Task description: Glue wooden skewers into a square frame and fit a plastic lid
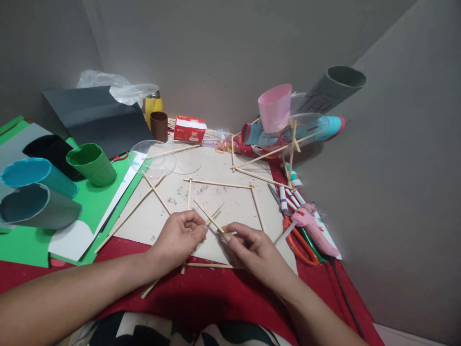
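Observation:
My left hand (182, 235) is closed, with thumb and fingers pinched on a thin wooden stick (215, 213) whose tip pokes out to the upper right. Facing it, my right hand (252, 245) grips another wooden stick (207, 214) that slants up to the left. The two sticks cross between my hands. Below them on the pale board lies a four-sided stick frame (221, 183) with banded corners, partly hidden by my hands. Left of it, a loose stick (154, 190) crosses a longer stick (126, 215).
Paper tubes, including a green tube (103, 168), stand at left. Clear discs (153, 156) and a red box (190, 129) sit at the back. Right are a stick structure (259, 158) bearing cups and tubes, orange-handled scissors (300, 247) and a pink glue gun (313, 226) with a cord.

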The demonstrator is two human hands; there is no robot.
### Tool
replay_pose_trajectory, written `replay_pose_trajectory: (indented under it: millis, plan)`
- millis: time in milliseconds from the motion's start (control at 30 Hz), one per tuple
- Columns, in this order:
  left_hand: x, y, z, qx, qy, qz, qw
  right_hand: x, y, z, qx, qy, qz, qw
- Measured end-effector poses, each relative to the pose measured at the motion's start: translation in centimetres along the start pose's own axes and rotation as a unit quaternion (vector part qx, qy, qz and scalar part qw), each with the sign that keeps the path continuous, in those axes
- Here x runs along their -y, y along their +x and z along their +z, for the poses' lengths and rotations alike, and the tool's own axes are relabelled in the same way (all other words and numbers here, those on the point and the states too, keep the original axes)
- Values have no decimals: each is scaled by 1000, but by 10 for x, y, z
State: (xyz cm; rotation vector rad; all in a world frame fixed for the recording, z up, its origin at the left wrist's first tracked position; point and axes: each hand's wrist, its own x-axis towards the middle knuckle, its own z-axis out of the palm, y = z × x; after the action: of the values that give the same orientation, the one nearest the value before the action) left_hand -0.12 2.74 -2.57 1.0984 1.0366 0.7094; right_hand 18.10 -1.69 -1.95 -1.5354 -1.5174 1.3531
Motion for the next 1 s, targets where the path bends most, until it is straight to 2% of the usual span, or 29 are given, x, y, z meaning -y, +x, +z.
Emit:
replay_pose_trajectory:
  millis: [433,700,1000]
  plan:
    - [0,0,0,16,-21,-4,1000,-4,1,-2,22,-37,3,999]
    - [-4,-1,0,21,-26,-22,999,-13,1,-2,-15,-63,6,998]
    - [-5,-3,0,34,-13,-33,999,-16,5,-2,-21,-117,-25,993]
